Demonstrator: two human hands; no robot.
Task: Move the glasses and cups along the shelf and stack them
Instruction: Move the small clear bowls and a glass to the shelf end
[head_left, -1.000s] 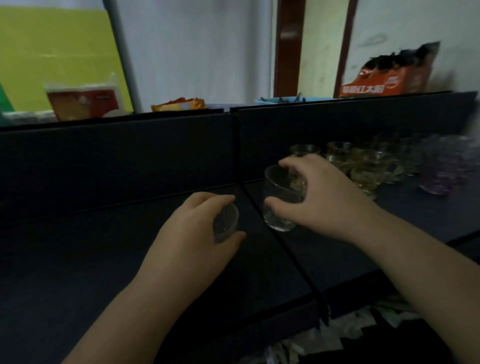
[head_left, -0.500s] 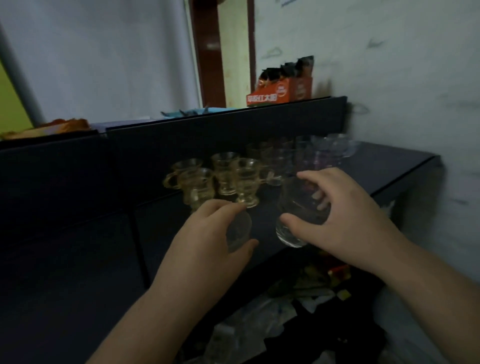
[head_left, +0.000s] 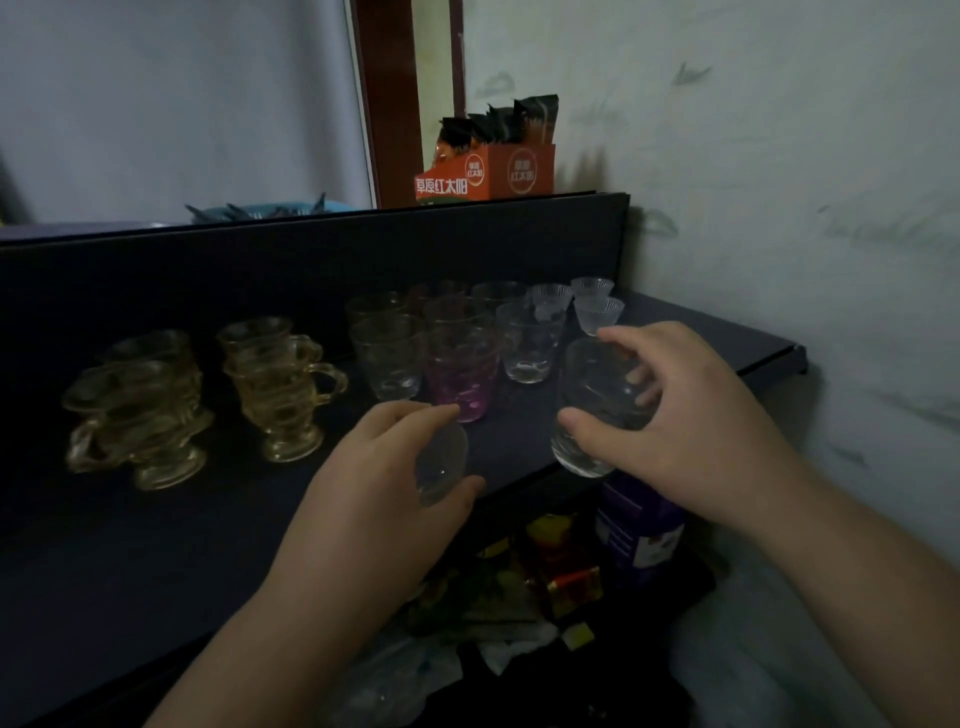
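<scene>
Head view
Left hand (head_left: 374, 499): lower centre, curled round a small clear cup (head_left: 441, 462).
Right hand (head_left: 691, 421): centre right, gripping a clear glass (head_left: 592, 410), tilted, above the shelf (head_left: 727, 338) front edge.
Amber cups (head_left: 280, 389): stacked, centre left.

A home storeroom: dark shelf (head_left: 156, 545) crowded with glassware (head_left: 457, 374).

Dark shelf (head_left: 727, 343) with raised back panel. On it, left to right: stacked amber handled cups (head_left: 140, 405) and (head_left: 280, 387); clear tumblers (head_left: 387, 353); purple-tinted glass (head_left: 460, 374); small ribbed clear cups (head_left: 597, 312) at the far right corner.
</scene>
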